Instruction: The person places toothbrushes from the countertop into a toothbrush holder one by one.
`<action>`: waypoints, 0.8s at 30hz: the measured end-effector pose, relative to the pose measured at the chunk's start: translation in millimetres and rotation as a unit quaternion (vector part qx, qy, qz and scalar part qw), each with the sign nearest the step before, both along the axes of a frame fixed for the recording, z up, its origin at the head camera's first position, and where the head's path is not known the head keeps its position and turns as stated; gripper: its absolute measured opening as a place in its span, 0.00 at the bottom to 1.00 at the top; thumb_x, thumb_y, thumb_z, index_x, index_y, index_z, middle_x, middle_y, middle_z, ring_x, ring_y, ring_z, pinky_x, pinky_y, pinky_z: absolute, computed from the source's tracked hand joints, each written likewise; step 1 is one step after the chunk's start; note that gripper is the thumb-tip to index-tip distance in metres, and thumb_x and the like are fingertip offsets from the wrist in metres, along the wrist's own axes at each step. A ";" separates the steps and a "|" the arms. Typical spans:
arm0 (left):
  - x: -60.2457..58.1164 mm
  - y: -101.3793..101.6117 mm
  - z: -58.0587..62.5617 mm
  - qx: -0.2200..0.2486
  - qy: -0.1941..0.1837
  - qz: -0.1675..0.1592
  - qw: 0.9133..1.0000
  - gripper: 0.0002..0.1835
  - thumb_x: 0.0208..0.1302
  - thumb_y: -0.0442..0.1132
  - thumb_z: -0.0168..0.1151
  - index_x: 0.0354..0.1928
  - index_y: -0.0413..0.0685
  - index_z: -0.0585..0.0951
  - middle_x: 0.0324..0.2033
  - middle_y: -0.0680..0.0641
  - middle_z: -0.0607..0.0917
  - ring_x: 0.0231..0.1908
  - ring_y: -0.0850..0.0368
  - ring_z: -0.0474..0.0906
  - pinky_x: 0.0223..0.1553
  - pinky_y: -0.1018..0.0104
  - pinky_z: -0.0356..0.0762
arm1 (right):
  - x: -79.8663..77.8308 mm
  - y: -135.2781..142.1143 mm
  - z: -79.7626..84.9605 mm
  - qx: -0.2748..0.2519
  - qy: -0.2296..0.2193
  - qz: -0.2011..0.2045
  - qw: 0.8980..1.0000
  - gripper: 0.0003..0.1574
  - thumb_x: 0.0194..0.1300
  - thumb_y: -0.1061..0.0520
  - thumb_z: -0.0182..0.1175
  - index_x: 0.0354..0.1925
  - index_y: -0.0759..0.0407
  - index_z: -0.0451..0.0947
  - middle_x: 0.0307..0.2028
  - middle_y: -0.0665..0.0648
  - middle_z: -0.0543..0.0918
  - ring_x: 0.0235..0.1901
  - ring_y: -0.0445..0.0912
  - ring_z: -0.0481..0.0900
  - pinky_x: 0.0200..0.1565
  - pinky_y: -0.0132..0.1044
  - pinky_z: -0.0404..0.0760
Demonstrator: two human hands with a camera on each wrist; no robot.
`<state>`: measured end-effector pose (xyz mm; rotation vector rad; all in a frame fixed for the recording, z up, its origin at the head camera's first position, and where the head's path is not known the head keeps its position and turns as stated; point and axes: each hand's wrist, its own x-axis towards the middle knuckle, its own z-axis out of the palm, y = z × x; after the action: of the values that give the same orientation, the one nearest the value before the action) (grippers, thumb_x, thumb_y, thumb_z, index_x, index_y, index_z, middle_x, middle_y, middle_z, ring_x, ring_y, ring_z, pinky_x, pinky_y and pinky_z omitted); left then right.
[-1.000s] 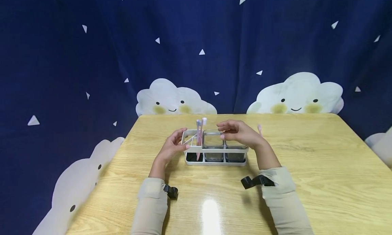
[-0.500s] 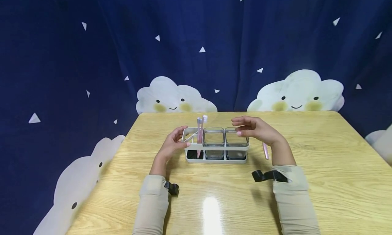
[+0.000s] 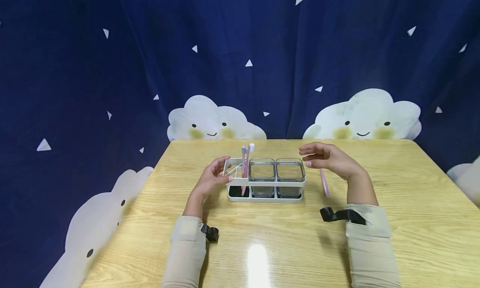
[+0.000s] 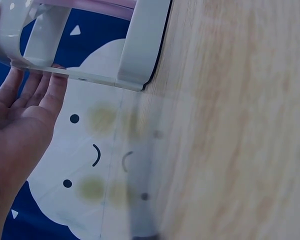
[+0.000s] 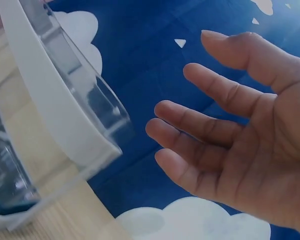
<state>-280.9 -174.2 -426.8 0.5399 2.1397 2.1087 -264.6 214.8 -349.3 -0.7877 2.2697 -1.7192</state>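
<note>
- One slim, pink, plastic-looking toothbrush [image 3: 324, 184] lies on the pale, wood-grained desk [image 3: 420, 213], towards 5 o'clock from the fingertips of the right hand [image 3: 333, 159].
- Its long axis runs roughly 11 to 5 o'clock; the far end is hidden behind the right hand, much the nearer of the two.
- The right hand's fingers are apart, gently bent, holding nothing.
- The left hand [image 3: 209, 180] grips the left end of a glossy white, three-bay rack [image 3: 266, 183], thumb in front, fingers behind; the rack stretches 9 to 3 o'clock and sits towards 8 o'clock from the right hand.
- Two thin pinkish toothbrushes [image 3: 246, 167] stand bristles up in the left bay, among slim white dividers, tipped slightly towards 1 o'clock.
- Rounded-square, clear glass cups fill the middle [image 3: 262, 191] and right [image 3: 290, 191] bays.
- Towards 12 o'clock hangs a dark blue, white-triangled cloth [image 3: 225, 63].
</note>
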 end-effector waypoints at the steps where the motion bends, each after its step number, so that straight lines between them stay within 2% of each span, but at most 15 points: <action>1: -0.1 0.2 -0.7 0.002 0.001 -0.002 1.000 0.37 0.49 0.25 0.67 0.64 0.43 0.67 0.56 0.38 0.72 0.58 0.38 0.65 0.56 0.57 0.67 | -0.1 2.4 -0.5 0.001 -0.001 -0.005 1.000 0.31 0.60 0.64 0.62 0.58 0.72 0.64 0.54 0.62 0.72 0.53 0.60 0.72 0.49 0.37 0.76; 6: -0.6 0.4 -1.5 0.004 0.001 -0.002 1.000 0.37 0.49 0.23 0.66 0.64 0.43 0.66 0.56 0.38 0.72 0.57 0.41 0.67 0.55 0.58 0.68 | -1.2 11.4 -5.4 0.016 -0.010 -0.019 1.000 0.31 0.61 0.62 0.61 0.60 0.70 0.64 0.56 0.66 0.70 0.50 0.48 0.75 0.49 0.36 0.75; 12: -3.3 -1.4 0.4 -0.005 -0.004 -0.004 1.000 0.38 0.51 0.23 0.66 0.65 0.44 0.65 0.57 0.38 0.71 0.57 0.43 0.67 0.56 0.59 0.67 | -3.7 22.0 -16.3 0.030 -0.025 -0.043 0.998 0.33 0.62 0.60 0.61 0.62 0.69 0.61 0.58 0.68 0.68 0.51 0.48 0.74 0.49 0.34 0.74; 17: -4.1 -2.2 3.9 -0.001 -0.014 -0.012 1.000 0.38 0.51 0.22 0.65 0.66 0.41 0.63 0.59 0.36 0.69 0.58 0.42 0.66 0.55 0.60 0.68 | -7.5 31.6 -27.7 0.023 -0.032 -0.058 0.998 0.32 0.63 0.60 0.60 0.61 0.68 0.62 0.58 0.68 0.68 0.49 0.43 0.75 0.48 0.33 0.74; 20: 3.4 0.0 13.7 -0.005 -0.017 -0.015 1.000 0.38 0.51 0.21 0.64 0.66 0.38 0.63 0.58 0.34 0.69 0.57 0.40 0.65 0.53 0.62 0.70 | -9.6 37.5 -35.1 0.019 -0.043 -0.070 0.996 0.32 0.62 0.59 0.61 0.61 0.67 0.63 0.57 0.66 0.69 0.48 0.43 0.75 0.48 0.34 0.74; 24: 12.3 2.4 22.8 -0.007 -0.017 -0.017 1.000 0.37 0.51 0.21 0.63 0.65 0.36 0.62 0.58 0.32 0.68 0.58 0.35 0.63 0.52 0.64 0.70 | -12.6 44.8 -45.4 0.023 -0.062 -0.089 0.994 0.35 0.61 0.57 0.62 0.62 0.67 0.62 0.54 0.59 0.72 0.48 0.44 0.75 0.49 0.40 0.73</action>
<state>-268.6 -171.7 -404.0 0.5323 2.1090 2.0692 -277.1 259.7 -394.7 -0.4682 2.3467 -1.7286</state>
